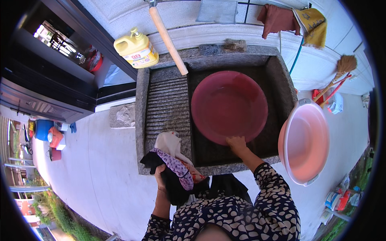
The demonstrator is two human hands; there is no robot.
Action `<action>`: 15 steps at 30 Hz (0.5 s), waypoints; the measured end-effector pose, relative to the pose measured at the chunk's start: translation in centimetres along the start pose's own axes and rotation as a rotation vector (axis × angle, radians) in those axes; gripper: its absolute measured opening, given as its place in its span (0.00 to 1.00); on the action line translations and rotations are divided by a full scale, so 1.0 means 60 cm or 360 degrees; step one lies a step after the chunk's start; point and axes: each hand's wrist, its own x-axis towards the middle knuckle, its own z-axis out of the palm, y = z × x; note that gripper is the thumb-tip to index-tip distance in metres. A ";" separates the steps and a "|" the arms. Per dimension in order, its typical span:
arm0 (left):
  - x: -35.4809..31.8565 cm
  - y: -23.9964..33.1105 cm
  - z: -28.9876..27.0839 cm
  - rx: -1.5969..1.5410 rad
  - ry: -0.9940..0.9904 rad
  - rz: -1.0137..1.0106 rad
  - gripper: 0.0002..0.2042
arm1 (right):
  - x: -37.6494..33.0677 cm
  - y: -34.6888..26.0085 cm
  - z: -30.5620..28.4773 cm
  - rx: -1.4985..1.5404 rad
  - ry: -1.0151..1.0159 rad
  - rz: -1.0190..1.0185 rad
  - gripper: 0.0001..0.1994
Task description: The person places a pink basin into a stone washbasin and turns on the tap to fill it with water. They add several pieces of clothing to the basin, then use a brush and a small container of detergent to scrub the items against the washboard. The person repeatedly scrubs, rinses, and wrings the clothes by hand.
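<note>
My left hand (160, 176) grips a bundle of clothes (175, 162), black, purple-patterned and cream pieces, held over the near left corner of the stone wash sink (141, 120). My right hand (237, 143) holds the near rim of a dark red plastic basin (229, 106) that sits in the sink's deep right side. The ribbed stone washboard (168, 108) fills the sink's left side, just beyond the bundle.
A pale pink basin (304, 142) leans at the sink's right. A wooden handle (167, 38) rests across the sink's back left. A yellow detergent jug (136, 49) stands behind. Cloths (293, 20) hang on the wall, and a broom (339, 74) leans at right.
</note>
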 end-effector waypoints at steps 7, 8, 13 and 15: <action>-0.003 0.008 0.031 0.0099 0.0113 -0.0076 0.25 | 0.041 -0.013 0.018 0.0225 -0.0319 0.0045 0.15; -0.011 0.016 0.031 0.0137 0.0077 -0.0040 0.26 | 0.045 -0.025 -0.011 0.0103 -0.0384 -0.0012 0.15; -0.005 0.057 0.031 0.0189 -0.0012 -0.0044 0.25 | 0.104 -0.049 -0.227 0.0830 0.0615 -0.0275 0.16; 0.005 0.067 0.007 0.0327 0.0117 0.0196 0.25 | 0.161 -0.092 -0.365 0.0814 0.1220 -0.0638 0.13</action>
